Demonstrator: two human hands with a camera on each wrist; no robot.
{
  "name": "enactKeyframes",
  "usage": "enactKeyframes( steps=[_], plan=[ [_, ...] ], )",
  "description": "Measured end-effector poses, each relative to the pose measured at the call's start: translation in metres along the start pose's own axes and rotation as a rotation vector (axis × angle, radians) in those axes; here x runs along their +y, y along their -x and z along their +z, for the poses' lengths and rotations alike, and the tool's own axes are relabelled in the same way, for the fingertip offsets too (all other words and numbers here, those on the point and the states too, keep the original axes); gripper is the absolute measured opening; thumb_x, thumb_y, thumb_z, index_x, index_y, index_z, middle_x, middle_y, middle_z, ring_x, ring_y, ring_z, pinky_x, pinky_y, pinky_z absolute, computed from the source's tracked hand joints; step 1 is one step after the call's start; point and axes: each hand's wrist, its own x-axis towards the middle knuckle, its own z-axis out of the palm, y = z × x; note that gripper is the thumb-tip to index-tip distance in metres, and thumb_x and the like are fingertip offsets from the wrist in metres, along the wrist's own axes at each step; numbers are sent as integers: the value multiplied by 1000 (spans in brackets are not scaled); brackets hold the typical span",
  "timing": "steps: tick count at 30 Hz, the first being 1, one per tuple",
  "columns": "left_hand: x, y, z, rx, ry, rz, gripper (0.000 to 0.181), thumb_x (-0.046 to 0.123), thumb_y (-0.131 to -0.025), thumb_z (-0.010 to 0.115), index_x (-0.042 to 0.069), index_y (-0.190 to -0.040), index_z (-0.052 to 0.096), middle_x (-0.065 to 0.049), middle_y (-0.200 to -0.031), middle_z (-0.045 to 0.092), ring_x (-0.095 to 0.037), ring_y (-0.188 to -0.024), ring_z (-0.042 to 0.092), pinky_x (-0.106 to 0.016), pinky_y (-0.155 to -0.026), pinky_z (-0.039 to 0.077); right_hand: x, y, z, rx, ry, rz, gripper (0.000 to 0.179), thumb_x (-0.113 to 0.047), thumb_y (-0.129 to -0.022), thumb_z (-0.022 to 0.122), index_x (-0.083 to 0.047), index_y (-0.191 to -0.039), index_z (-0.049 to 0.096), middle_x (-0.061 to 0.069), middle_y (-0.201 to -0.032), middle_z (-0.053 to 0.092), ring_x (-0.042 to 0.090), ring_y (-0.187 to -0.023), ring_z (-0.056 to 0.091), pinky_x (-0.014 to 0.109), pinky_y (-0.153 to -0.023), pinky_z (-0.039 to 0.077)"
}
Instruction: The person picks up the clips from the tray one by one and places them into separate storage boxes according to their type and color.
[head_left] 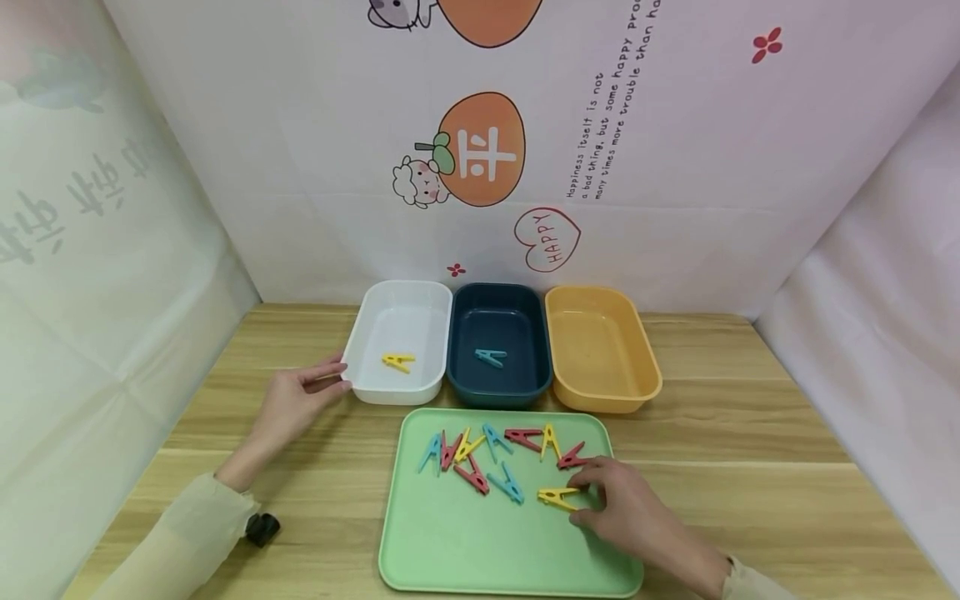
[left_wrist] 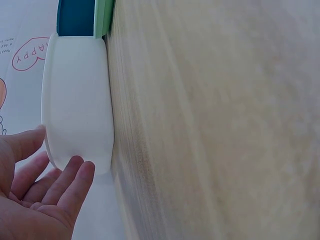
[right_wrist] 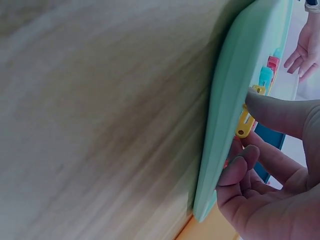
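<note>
My left hand is at the near left corner of the white bin, fingertips right at its rim and outer wall, fingers loosely extended. Over the right part of the green tray, my right hand has its thumb and index finger around the handle end of a yellow clothespin. In the right wrist view the thumb overlaps this yellow clothespin and the other fingers are curled. Several red, blue and yellow clothespins lie scattered over the tray's far half; a red clothespin lies beside my right fingertips.
A dark blue bin holding a blue clothespin stands between the white bin and an orange bin. A yellow clothespin lies in the white bin. Behind the bins hangs a printed cloth; beneath everything is a wooden table.
</note>
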Motion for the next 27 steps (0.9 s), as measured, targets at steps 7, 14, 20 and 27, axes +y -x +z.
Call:
enactKeyframes(
  steps=[7, 14, 20, 27],
  plan=[
    [0, -1, 0, 7, -2, 8, 39, 11, -97, 80, -9, -128, 70, -18, -145, 61, -35, -112, 71, -20, -81, 61, -1, 4, -2, 31, -42, 48, 32, -11, -77, 95, -14, -106, 82, -3, -98, 67, 16, -69, 50, 26, -55, 41],
    [-1, 0, 1, 8, -5, 5, 38, 11, -96, 80, -9, -127, 71, -19, -144, 60, -36, -111, 71, -19, -81, 61, -2, 7, -3, 28, -81, 100, 33, -8, -79, 93, -15, -109, 82, -3, -80, 60, 17, -66, 49, 25, -49, 37],
    [-1, 0, 0, 4, 1, 2, 38, 12, -96, 80, -9, -127, 71, -19, -145, 60, -36, -112, 71, -20, -82, 61, 2, 8, -3, 31, -114, 84, 33, -9, -80, 93, -14, -110, 82, -4, -77, 60, 17, -63, 49, 24, -47, 37],
    [0, -1, 0, -1, 1, -2, 37, 11, -97, 80, -9, -127, 71, -18, -146, 60, -35, -113, 71, -20, -82, 61, 10, 8, -5, 55, -155, 29, 33, -16, -78, 95, -14, -108, 83, -4, -73, 56, 12, -61, 47, 23, -48, 36]
  ],
)
